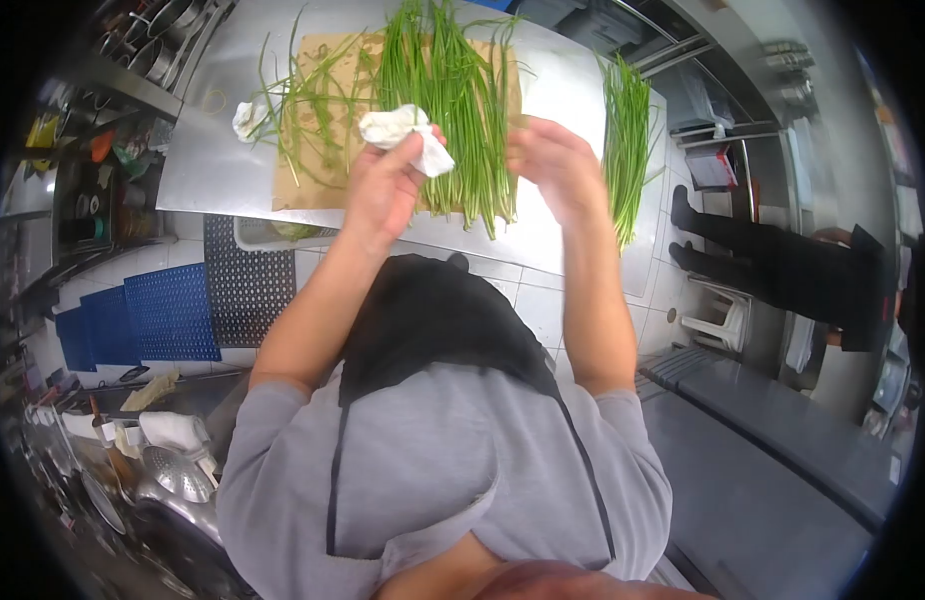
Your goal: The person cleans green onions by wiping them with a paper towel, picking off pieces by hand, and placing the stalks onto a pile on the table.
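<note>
My left hand (pixel 385 192) is closed on a crumpled white cloth (pixel 391 127), held above the near part of a pile of long green chives (pixel 453 90). The chives lie on a sheet of brown paper (pixel 308 195), with their pale cut ends towards me. My right hand (pixel 563 170) is raised at the right edge of this pile, its fingers curled and smeared by motion. Whether anything is between those fingers I cannot tell. Loose green strands (pixel 328 85) are scattered over the left part of the paper.
A second chive bundle (pixel 628 140) lies along the right of the metal table (pixel 218 170). Another crumpled white piece (pixel 251 120) sits on the left. Below the table edge is a pale crate (pixel 258 238). A person in dark clothes (pixel 803 270) stands at right.
</note>
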Demonstrator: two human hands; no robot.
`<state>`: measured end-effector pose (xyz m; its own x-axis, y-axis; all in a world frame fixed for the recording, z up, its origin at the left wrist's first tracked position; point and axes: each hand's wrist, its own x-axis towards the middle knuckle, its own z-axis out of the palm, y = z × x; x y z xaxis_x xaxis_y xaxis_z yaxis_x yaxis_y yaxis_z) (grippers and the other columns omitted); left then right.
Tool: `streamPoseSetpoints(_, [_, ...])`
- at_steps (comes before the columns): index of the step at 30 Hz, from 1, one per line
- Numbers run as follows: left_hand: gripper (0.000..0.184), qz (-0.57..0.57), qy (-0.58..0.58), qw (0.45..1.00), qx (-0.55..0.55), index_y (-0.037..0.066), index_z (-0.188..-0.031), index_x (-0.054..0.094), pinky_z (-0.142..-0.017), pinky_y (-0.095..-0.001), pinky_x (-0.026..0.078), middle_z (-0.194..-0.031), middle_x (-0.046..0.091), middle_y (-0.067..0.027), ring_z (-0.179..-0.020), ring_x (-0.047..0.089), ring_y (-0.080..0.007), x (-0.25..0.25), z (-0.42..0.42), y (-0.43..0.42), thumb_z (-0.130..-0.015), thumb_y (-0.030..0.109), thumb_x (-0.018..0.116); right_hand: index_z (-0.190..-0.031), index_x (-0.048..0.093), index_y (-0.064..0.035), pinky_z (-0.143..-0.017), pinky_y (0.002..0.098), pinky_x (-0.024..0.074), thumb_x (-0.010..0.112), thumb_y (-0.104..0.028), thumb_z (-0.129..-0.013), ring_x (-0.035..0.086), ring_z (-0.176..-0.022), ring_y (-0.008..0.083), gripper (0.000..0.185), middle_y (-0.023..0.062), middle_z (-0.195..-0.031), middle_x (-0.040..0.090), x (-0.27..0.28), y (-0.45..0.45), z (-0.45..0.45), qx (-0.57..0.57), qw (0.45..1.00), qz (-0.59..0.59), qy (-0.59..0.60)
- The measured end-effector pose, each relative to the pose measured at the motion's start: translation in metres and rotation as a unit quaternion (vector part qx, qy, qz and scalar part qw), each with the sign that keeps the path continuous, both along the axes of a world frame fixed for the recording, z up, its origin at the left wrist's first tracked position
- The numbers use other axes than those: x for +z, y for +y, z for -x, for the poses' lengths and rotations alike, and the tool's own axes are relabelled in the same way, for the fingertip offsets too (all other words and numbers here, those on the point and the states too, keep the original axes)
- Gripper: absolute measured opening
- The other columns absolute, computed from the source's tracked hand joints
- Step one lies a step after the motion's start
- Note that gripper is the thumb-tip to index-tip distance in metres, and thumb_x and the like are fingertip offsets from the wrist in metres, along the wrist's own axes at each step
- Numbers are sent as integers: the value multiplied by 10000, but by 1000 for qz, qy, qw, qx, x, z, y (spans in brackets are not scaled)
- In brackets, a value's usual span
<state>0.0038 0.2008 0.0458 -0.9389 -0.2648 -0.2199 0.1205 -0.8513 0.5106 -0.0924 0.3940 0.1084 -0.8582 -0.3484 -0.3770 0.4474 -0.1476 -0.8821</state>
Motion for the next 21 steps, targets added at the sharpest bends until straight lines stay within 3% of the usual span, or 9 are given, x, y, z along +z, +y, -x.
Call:
streamPoseSetpoints(7, [324,15,-46,999,-5,5,-1180,571,-855,-349,541,-1112,652,-106,-994,650,-198,-4,-16,21,-869,1,659,-986,592,-24,-662,282,504,666,-87,-859,641,-776,159,159,88,-901,676,-8,-58,-13,54,995,-84,7])
streamPoseSetpoints(10, [310,38,-63,997,-7,5,-1161,593,-848,-334,533,-1101,659,-87,-985,649,-177,0,-19,22,-861,9,671,-952,603,23,-569,265,480,702,-56,-806,641,-664,147,194,85,-792,664,-14,-67,-17,16,997,-68,40])
streamPoseSetpoints(14, [297,66,-105,992,-12,7,-1143,613,-842,-325,526,-1084,666,-74,-981,647,-164,1,-21,23,-853,10,678,-952,616,37,-600,258,478,712,-45,-792,625,-686,132,204,100,-811,681,-24,-74,-24,4,987,-105,122])
streamPoseSetpoints(21, [305,46,-76,996,-28,3,-1160,597,-857,-334,525,-1110,656,-78,-994,641,-166,-4,-23,27,-864,23,667,-988,607,68,-628,242,472,693,-2,-791,634,-712,135,226,148,-853,704,-21,-67,-18,-17,967,-170,190])
